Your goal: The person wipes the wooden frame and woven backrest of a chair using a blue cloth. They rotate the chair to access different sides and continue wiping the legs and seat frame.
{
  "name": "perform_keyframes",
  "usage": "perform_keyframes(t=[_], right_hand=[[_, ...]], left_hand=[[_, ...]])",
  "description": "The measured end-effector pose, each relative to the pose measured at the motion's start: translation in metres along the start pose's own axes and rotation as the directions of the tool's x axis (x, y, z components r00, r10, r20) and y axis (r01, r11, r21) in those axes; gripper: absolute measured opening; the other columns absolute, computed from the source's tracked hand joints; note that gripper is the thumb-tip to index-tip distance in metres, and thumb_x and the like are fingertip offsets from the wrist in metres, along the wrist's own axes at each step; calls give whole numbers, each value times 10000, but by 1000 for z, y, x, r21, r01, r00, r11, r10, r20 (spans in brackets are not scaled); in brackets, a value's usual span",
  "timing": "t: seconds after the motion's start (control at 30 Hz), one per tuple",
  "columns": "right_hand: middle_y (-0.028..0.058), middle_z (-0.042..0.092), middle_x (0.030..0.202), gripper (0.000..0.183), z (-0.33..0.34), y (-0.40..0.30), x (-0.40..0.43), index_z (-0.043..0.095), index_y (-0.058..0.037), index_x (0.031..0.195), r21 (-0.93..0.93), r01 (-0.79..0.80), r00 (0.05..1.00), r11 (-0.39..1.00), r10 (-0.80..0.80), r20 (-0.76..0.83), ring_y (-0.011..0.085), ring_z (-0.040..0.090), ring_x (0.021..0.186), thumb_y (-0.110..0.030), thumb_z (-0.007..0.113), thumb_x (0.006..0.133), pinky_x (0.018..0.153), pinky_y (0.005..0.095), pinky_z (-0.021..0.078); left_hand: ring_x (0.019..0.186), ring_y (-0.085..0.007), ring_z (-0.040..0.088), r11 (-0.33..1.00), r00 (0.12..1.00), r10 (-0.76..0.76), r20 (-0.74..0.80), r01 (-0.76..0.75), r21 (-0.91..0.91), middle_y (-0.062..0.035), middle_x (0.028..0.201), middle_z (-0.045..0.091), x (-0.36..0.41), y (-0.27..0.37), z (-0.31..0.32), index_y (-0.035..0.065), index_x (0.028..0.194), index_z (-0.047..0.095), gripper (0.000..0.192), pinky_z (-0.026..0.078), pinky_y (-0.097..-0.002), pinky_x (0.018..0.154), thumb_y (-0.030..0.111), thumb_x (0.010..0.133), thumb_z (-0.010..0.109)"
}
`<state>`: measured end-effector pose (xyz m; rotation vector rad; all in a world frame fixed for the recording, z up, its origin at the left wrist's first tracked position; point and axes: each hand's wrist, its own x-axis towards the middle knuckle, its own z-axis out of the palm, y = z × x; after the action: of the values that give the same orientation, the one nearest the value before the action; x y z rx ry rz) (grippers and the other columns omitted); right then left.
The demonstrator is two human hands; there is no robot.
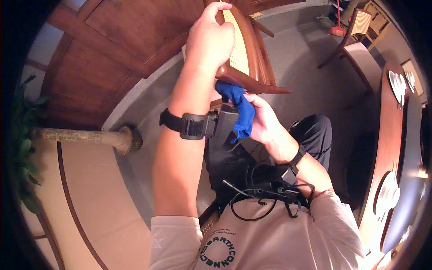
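Note:
A wooden chair with a woven cane panel [238,44] is tilted in front of me at the top centre. My left hand [212,38] grips the chair's wooden frame at its left side, with the fingertips partly hidden. Below a curved wooden part of the chair [249,81], my right hand [265,116] holds a blue cloth [243,109], whose upper end touches the underside of that part. The cloth's lower end hangs loose. Strapped to my left forearm is a black device [224,118], close beside the cloth.
Wood panelling [111,44] rises at the upper left. At the right a long wooden table [388,128] holds stacked white dishes [388,194]. Another chair [361,50] and a red broom [337,31] stand at the upper right. Black cables [254,217] lie over my waist.

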<state>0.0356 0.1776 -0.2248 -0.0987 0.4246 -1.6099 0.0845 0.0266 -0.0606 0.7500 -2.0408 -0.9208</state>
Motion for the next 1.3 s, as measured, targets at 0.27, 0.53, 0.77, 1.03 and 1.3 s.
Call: perform_keyframes(t=[0.27,0.53,0.77,1.03,1.3], right_hand=[[102,599,956,357,35,-61,-63,577,-17,1152,-276,430,902,860,-422,90,179,502,675,-315,576,955,627,333,433],[67,646,975,369,-7,-118,-96,607,1,1127,-329,520,792,788,-590,-160,163,534,748,-337,558,987,689,315,471],[69,697,977,314,-56,-125,-100,611,-44,1133,-382,445,684,810,-583,-438,181,616,770,-318,586,981,691,315,536],[42,684,959,325,-93,-120,-101,654,-57,1096,-386,381,635,840,-541,-552,170,629,801,-344,620,948,700,339,535],[39,673,902,276,-120,-114,-87,651,-86,1034,-344,344,615,874,-486,-621,195,632,767,-347,632,947,695,369,533]], left_hand=[[1070,-386,699,1000,992,18,126,-20,21,-255,1133,710,26,-14,-11,214,1407,567,542,524,-451,960,176,867,606],[1167,-409,667,940,997,22,76,-47,338,-263,1242,687,38,-29,-45,53,1450,471,623,513,-504,1014,371,941,636],[1126,-401,684,729,998,-38,-58,67,681,-195,1174,728,63,-58,-85,146,1258,634,601,544,-520,935,654,966,502],[1119,-400,681,566,978,-48,-204,195,801,-194,1178,726,79,-102,-130,171,1279,647,804,542,-508,914,841,877,460],[1122,-394,671,611,913,121,-391,242,754,-164,1174,735,66,-140,-166,172,1300,688,701,525,-505,936,716,988,375]])
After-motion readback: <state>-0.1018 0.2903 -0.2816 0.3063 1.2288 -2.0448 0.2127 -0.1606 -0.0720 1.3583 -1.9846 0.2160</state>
